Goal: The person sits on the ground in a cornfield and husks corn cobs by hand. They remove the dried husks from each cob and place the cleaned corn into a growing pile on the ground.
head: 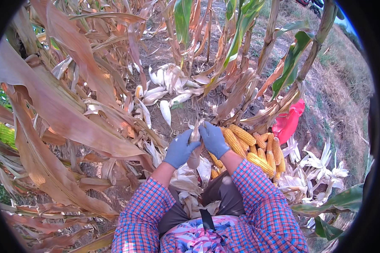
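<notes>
Between my two grey-gloved hands is an ear of corn in dry husk (195, 139), held upright above my lap. My left hand (181, 149) grips it from the left side, with the thumb across the front. My right hand (213, 139) closes on the husk near its upper end. The kernels of this ear are hidden by husk and fingers. Right beside my right hand lies a pile of husked yellow corn cobs (262, 161). Loose pale husks (186, 180) lie below my hands, between my knees.
Dry corn stalks and broad leaves (66, 104) crowd the left side. Standing stalks (269, 38) rise ahead and to the right. Stripped husks (171, 82) litter the ground in front, with more husks (319, 170) at right. Behind the cobs sits a red plastic piece (288, 121).
</notes>
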`<state>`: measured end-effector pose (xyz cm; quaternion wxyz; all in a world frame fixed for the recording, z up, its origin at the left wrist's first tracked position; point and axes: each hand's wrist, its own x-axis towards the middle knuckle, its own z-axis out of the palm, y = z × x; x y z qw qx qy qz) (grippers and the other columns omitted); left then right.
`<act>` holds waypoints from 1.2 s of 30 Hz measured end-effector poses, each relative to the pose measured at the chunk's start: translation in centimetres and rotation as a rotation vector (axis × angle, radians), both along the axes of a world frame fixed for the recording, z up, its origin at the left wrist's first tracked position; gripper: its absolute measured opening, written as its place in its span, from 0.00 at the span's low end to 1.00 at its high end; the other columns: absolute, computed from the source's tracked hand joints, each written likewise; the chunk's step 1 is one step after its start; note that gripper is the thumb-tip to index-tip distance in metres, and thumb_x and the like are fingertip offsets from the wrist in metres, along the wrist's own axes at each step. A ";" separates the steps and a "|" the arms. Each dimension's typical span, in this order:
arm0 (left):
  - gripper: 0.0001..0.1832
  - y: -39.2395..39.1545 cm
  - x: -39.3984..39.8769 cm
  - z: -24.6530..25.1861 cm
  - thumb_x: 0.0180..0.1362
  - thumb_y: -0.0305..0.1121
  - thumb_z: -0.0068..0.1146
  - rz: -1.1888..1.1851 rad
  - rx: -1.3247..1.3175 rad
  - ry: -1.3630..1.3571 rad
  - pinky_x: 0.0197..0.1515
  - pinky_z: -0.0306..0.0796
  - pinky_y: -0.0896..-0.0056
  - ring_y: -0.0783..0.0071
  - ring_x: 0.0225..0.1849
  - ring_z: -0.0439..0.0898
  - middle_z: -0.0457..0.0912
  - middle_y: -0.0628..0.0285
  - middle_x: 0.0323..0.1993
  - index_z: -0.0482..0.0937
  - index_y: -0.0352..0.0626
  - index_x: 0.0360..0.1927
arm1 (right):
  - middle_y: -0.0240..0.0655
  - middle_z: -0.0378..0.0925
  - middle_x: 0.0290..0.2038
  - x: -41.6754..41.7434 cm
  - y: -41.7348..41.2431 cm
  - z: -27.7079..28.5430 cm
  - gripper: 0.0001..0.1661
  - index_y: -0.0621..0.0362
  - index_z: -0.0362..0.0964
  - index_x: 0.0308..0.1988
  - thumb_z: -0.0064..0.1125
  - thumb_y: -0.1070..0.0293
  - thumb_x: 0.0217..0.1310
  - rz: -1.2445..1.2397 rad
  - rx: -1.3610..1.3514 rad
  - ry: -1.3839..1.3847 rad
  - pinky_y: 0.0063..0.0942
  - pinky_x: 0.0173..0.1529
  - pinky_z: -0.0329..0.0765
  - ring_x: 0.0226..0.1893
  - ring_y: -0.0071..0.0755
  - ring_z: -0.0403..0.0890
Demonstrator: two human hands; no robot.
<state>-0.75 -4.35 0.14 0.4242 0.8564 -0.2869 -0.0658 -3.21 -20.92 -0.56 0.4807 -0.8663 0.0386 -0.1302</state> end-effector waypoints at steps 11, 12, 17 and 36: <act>0.24 -1.5 -0.2 -0.8 0.63 0.45 0.53 0.238 -0.312 -0.040 0.48 0.71 0.59 0.48 0.46 0.79 0.79 0.44 0.45 0.70 0.36 0.54 | 0.35 0.76 0.40 0.3 0.2 -2.7 0.16 0.61 0.70 0.44 0.43 0.59 0.72 0.117 1.241 0.077 0.25 0.45 0.74 0.38 0.26 0.76; 0.23 -1.0 0.3 -0.6 0.64 0.44 0.52 0.261 -0.327 -0.050 0.46 0.72 0.60 0.51 0.44 0.81 0.81 0.47 0.42 0.72 0.35 0.52 | 0.35 0.76 0.39 0.7 0.8 -1.8 0.16 0.60 0.70 0.42 0.43 0.59 0.72 0.140 1.353 0.113 0.26 0.45 0.75 0.37 0.26 0.77; 0.19 0.9 3.1 -1.8 0.69 0.45 0.44 0.377 -0.824 0.305 0.31 0.71 0.71 0.75 0.26 0.76 0.78 0.62 0.26 0.75 0.38 0.33 | 0.31 0.76 0.29 1.1 -0.8 -2.8 0.14 0.58 0.71 0.36 0.49 0.59 0.70 0.212 1.757 0.228 0.19 0.35 0.76 0.28 0.23 0.76; 0.25 4.4 4.4 1.2 0.70 0.52 0.35 0.179 -0.919 0.288 0.35 0.71 0.69 0.72 0.25 0.76 0.77 0.59 0.21 0.72 0.41 0.29 | 0.47 0.68 0.56 -2.4 -0.9 -2.4 0.43 0.63 0.54 0.64 0.63 0.54 0.57 0.583 0.412 0.317 0.30 0.59 0.70 0.57 0.38 0.71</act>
